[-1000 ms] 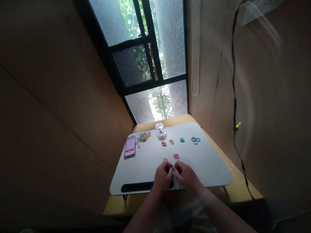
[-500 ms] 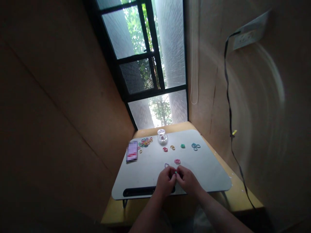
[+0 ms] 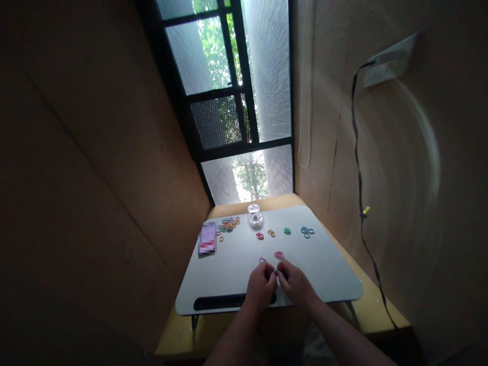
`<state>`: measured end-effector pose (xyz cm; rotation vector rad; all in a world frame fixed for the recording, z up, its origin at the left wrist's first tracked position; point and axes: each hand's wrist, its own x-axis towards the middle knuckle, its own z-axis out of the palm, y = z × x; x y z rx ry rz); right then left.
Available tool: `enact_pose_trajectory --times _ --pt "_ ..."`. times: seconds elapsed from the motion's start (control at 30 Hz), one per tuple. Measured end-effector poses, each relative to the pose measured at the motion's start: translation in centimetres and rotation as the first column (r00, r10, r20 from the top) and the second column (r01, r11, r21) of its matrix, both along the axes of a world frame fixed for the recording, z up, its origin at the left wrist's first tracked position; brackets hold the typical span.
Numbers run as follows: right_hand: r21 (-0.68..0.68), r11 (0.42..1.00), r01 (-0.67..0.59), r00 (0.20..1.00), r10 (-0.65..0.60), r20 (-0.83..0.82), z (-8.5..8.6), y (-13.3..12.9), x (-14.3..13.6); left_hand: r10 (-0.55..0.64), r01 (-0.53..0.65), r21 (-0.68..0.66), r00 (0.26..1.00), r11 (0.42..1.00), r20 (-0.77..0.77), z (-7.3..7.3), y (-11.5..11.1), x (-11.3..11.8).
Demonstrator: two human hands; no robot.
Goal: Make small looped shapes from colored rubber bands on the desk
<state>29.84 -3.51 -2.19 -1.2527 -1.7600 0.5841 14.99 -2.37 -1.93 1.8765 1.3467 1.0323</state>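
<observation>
Both hands meet over the front of the white lap table (image 3: 224, 264). My left hand (image 3: 261, 282) and my right hand (image 3: 293, 282) pinch a small green rubber band (image 3: 275, 271) between their fingertips; most of it is hidden by the fingers. Just beyond the fingers lie a pink pile of rubber bands (image 3: 279, 255) and a single pale purple band (image 3: 263, 260). Farther back, in a row, are a red group (image 3: 260, 236), a yellow group (image 3: 271, 233), a green group (image 3: 287, 231) and a teal group (image 3: 307, 232).
A mixed heap of coloured bands (image 3: 229, 224) lies at the back left, beside a pixelated phone-like object (image 3: 207, 239). A clear round container (image 3: 255, 219) stands at the back. Along the front edge runs a black slot (image 3: 219, 302). A black cord (image 3: 358, 152) hangs on the right wall.
The hands stay together at nearly the same spot, with slight finger movement around the green band. The view has shifted slightly; the groups on the table look unchanged.
</observation>
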Motion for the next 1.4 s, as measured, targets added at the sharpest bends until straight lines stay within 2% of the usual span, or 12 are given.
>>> enact_pose_trajectory --times 0.37,0.63,1.0,1.4 --pt "0.025 0.999 0.025 0.999 -0.026 0.020 -0.27 0.15 -0.03 -0.011 0.011 0.012 1.000 1.000 0.015 -0.40 0.09 -0.14" --pt "0.034 0.998 0.047 0.999 -0.047 0.008 -0.52 0.17 -0.04 -0.101 0.105 -0.020 0.985 0.994 0.138 -0.33 0.19 -0.38" --pt "0.017 0.999 0.030 0.998 -0.030 0.047 -0.52 0.00 -0.08 -0.040 0.043 -0.027 0.993 0.999 0.110 -0.66 -0.03 -0.34" --pt "0.041 0.999 0.022 0.998 -0.025 0.061 -0.64 -0.01 -0.12 -0.017 0.017 0.006 0.997 1.000 0.081 -0.26 -0.32 -0.28"
